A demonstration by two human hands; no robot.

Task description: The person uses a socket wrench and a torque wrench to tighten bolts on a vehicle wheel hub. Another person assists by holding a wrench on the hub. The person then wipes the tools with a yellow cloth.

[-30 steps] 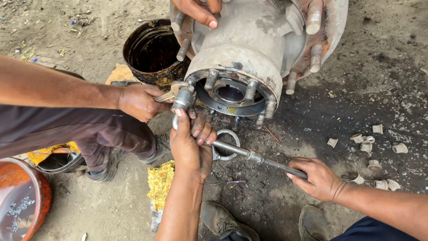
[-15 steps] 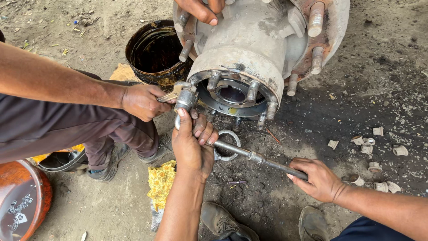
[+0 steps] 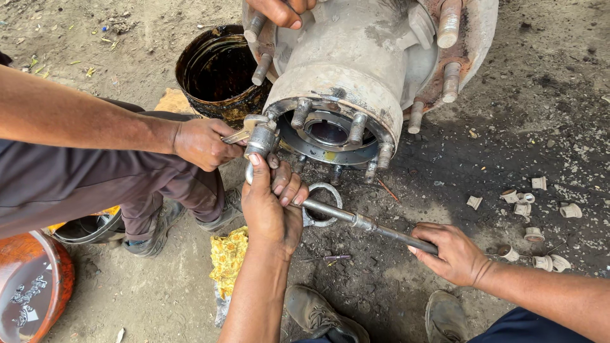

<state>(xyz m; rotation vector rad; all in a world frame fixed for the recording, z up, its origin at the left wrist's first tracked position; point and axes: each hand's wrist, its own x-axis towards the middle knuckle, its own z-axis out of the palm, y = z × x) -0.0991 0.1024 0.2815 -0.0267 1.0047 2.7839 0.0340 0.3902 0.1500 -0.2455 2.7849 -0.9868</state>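
Note:
A grey wheel hub (image 3: 356, 70) with several threaded studs lies on the dirt ground. A metal socket (image 3: 260, 136) sits on a stud at the hub's lower left rim. My left hand (image 3: 270, 203) grips the wrench just below that socket. A long steel bar (image 3: 362, 222) runs from there to the lower right, and my right hand (image 3: 454, 254) is closed around its end. Another person's hand (image 3: 200, 143) comes in from the left and holds a small tool against the socket. A second hand (image 3: 279, 9) of another person rests on the hub's top.
A black oily bucket (image 3: 219, 67) stands behind the hub. On the ground under the bar lies a metal ring (image 3: 330, 190). A yellow cloth (image 3: 229, 257) is by my left arm, an orange drum (image 3: 25, 292) at bottom left, and several small pale cone pieces (image 3: 524, 206) at right.
Both my hands keep their grip on the wrench. The other person's hand stays at the socket. Only the view has shifted slightly.

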